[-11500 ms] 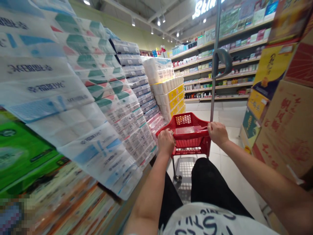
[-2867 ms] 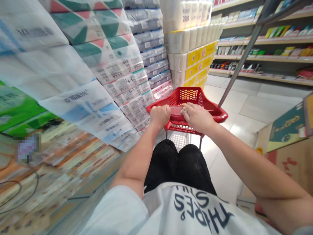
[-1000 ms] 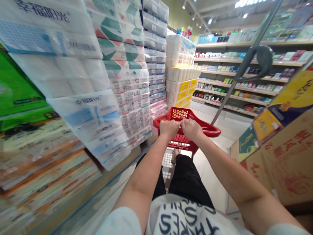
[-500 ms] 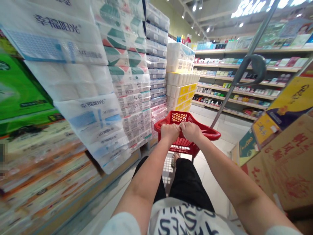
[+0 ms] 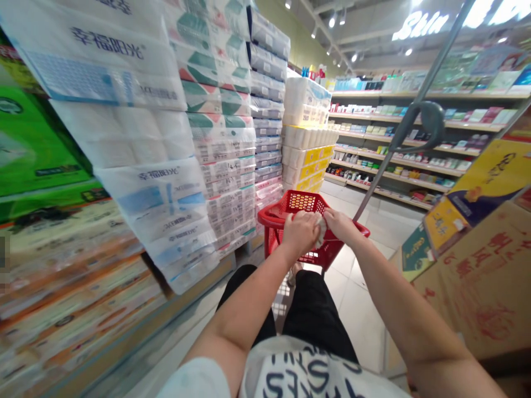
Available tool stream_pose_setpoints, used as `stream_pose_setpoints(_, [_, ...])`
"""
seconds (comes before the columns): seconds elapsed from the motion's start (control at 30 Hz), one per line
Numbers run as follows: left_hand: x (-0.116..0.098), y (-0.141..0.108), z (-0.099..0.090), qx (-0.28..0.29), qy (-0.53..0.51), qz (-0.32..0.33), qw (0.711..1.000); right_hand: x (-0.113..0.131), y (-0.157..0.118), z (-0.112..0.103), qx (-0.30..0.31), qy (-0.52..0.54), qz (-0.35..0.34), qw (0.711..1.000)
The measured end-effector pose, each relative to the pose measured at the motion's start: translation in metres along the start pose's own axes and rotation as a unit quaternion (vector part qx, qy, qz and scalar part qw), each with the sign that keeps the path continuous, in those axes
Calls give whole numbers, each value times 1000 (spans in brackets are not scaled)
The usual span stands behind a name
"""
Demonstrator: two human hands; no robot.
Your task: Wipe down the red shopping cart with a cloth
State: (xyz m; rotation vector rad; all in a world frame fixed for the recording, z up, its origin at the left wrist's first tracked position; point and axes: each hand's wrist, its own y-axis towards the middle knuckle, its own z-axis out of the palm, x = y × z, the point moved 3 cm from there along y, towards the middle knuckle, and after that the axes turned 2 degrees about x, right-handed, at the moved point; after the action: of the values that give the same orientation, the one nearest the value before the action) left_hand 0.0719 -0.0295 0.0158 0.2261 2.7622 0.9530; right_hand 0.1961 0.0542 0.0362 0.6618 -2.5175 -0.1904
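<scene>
Both hands have come off their grip along the rim of the **red plastic shopping cart** (image 5: 357, 229) and now meet above its near edge around a **crumpled white scrap** (image 5: 319, 230), perhaps tissue, though its material is hard to tell. The **left hand** (image 5: 299, 232) is curled closed over one side of it, and the **right hand** (image 5: 340, 225) presses in from the other, its **fingertips** (image 5: 326, 215) against the scrap. Neither hand is spread wide; between them they seem to hold it, with part of it showing in the narrow gap. What is in hand looks like working that scrap between the fingers, not steering, and taking up the rim again would call for freeing the hands of it.

Below the arms are **black shorts** (image 5: 309, 304) and a **white printed T-shirt** (image 5: 298, 373), with **pale floor tiles** (image 5: 357, 326) to the right. Along the left rise **wrapped toilet-paper packs** (image 5: 145, 149), stacked high above a **green printed box** (image 5: 37, 143). **Cardboard cartons** (image 5: 477, 293) stand to the right, and **retail shelves** (image 5: 394, 149) of small boxed goods line the far side of the aisle.
</scene>
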Motion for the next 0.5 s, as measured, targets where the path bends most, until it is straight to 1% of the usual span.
stream_pose_setpoints(0.07, [17, -2, -4, -13, 9, -33, 999, -5, -11, 5, 7, -107, 45, 993])
stream_pose_setpoints(0.13, [35, -6, -9, -27, 21, -89, 995, -4, -21, 10, -9, -188, 77, 979])
stream_pose_setpoints(0.17, [41, -8, -10, -31, 27, -112, 993, -2, -25, 13, -17, -223, 84, 971])
stream_pose_setpoints(0.2, [44, -10, -10, -36, 30, -120, 992, 0, -27, 16, -22, -244, 82, 966])
stream_pose_setpoints(0.23, [45, -12, -10, -41, 32, -115, 992, 3, -28, 18, -28, -258, 78, 963])
stream_pose_setpoints(0.33, [45, -14, -5, -57, 35, -57, 996, 6, -26, 22, -51, -275, 64, 958])
stream_pose_setpoints(0.37, [47, -14, -4, -60, 39, -54, 996, 6, -25, 23, -59, -276, 58, 958])
stream_pose_setpoints(0.5, [69, -15, -3, -79, 68, -127, 986, 4, -20, 25, -67, -275, 49, 958])
